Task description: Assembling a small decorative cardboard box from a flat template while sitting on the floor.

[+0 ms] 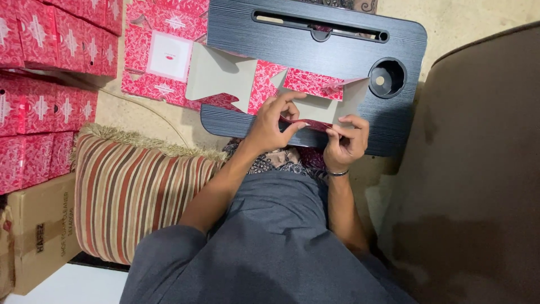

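Head view: on the black grooved lap bench (337,50) lies a flat red patterned cardboard box blank (253,79). Left hand (273,121) and right hand (346,141) both pinch its near flap; creasing firmly along the score line would likely fold it cleanly.

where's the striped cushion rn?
Head view, lower left: the striped cushion lies on the floor beside the person's left arm, below the black lap tray and right of the stacked red boxes.

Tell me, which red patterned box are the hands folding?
The flat one on the black lap desk: left hand and right hand pinch this unfolded box. The stacked boxes sit untouched.
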